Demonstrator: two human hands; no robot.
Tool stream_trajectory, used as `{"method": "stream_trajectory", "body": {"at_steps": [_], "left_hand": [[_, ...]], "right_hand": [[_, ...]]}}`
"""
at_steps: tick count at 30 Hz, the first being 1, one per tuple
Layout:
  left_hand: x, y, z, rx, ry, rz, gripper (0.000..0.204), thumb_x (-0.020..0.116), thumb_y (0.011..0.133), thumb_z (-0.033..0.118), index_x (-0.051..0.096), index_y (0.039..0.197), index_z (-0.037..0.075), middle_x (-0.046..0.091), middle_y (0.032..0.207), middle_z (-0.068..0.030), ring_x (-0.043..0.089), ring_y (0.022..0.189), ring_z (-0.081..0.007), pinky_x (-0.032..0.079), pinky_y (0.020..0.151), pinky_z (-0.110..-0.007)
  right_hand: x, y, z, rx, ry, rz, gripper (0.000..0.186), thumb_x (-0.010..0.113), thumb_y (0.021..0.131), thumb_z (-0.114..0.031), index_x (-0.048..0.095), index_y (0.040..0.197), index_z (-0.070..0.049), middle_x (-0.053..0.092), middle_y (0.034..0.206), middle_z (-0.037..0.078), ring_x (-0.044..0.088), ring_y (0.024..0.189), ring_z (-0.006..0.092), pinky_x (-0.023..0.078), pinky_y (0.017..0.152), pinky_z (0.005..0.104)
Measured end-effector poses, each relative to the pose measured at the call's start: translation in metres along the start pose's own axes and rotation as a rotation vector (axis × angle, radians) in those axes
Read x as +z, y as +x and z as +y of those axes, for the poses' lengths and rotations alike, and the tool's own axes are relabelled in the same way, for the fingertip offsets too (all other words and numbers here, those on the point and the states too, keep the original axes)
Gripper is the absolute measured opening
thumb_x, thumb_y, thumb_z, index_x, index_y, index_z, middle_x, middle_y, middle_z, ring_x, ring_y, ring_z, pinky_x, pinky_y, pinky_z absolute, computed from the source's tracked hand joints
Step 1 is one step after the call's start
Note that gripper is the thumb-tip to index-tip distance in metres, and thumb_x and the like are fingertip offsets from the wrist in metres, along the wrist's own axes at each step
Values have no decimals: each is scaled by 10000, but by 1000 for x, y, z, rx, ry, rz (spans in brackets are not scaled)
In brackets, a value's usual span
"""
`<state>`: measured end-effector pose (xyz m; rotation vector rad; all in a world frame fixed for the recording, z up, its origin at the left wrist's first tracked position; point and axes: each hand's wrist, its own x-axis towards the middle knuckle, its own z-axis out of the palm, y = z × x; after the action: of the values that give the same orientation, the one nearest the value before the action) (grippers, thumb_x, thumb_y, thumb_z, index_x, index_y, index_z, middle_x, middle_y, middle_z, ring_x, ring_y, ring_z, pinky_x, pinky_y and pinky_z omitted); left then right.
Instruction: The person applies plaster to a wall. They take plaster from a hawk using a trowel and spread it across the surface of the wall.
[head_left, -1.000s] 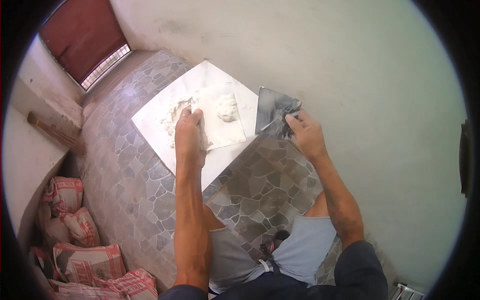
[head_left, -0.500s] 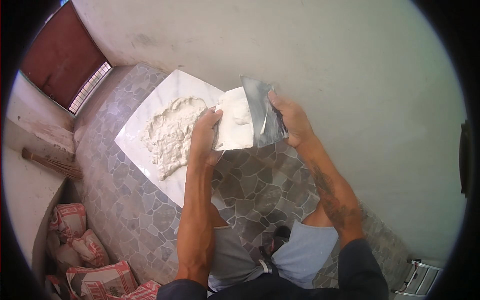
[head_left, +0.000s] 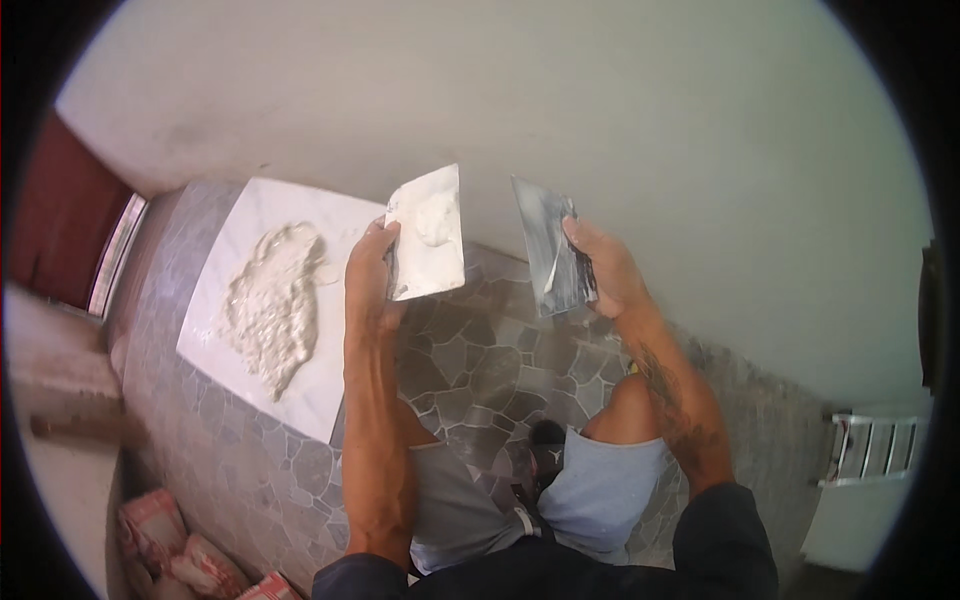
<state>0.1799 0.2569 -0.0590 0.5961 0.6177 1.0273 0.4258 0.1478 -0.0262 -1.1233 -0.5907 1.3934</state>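
Note:
My left hand is closed on a rectangular plastering blade held in mid-air, its face coated in white paste with a lump near the middle. My right hand is closed on a steel trowel, whose grey face carries a thin white smear. The two tools are apart, side by side. Below and left, a mass of wet white paste lies spread on a white marbled board on the floor.
A pale wall rises ahead and right. A red door is at left, above a ledge with a blurred stick-like object. Red-and-white sacks lie at lower left. An aluminium ladder stands at right on the stone-patterned floor.
Both tools, touching or overlapping half a second ago, are now separated. My view has turned rightward, so the board and door sit farther left and more of the ladder shows.

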Motion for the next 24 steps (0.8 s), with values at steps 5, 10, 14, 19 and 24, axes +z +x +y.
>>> {"method": "stream_trajectory", "body": {"at_steps": [5, 10, 14, 19, 24], "left_hand": [[56, 8, -57, -207, 1, -183, 317, 453, 989, 127, 531, 1233, -59, 620, 1097, -121, 634, 947, -178, 525, 832, -310], [105, -12, -92, -306, 97, -286, 326, 470, 982, 102, 512, 1254, -73, 616, 1126, -133, 636, 997, -187, 528, 854, -309], [112, -11, -106, -411, 80, -367, 304, 470, 987, 107, 508, 1235, -63, 626, 1118, -150, 666, 963, -208, 567, 818, -322], [133, -11, -113, -439, 80, -346, 243, 487, 991, 105, 530, 1180, -41, 646, 1049, -132, 685, 901, -208, 596, 763, -324], [144, -10, -113, -410, 155, -376, 236, 485, 992, 121, 533, 1166, -31, 621, 1009, -106, 654, 855, -179, 570, 721, -311]], "right_hand": [[-11, -35, -22, -63, 27, 214, 371, 635, 979, -344, 616, 1088, 11, 644, 972, 53, 651, 831, 119, 572, 761, 293], [-45, -64, -12, -119, -29, 335, 376, 650, 969, -369, 633, 1057, -4, 627, 935, 23, 605, 818, 88, 539, 731, 275], [-80, -108, -8, -43, -247, 441, 358, 630, 980, -350, 645, 1078, -6, 622, 950, 12, 599, 860, 77, 533, 787, 277], [-95, -172, -22, -101, 24, 606, 280, 636, 976, -273, 643, 1066, -8, 629, 948, 26, 614, 841, 94, 527, 762, 280], [-88, -201, -36, -485, 245, 622, 205, 621, 960, -169, 639, 1068, 5, 635, 928, 35, 634, 775, 132, 537, 689, 294]]}}
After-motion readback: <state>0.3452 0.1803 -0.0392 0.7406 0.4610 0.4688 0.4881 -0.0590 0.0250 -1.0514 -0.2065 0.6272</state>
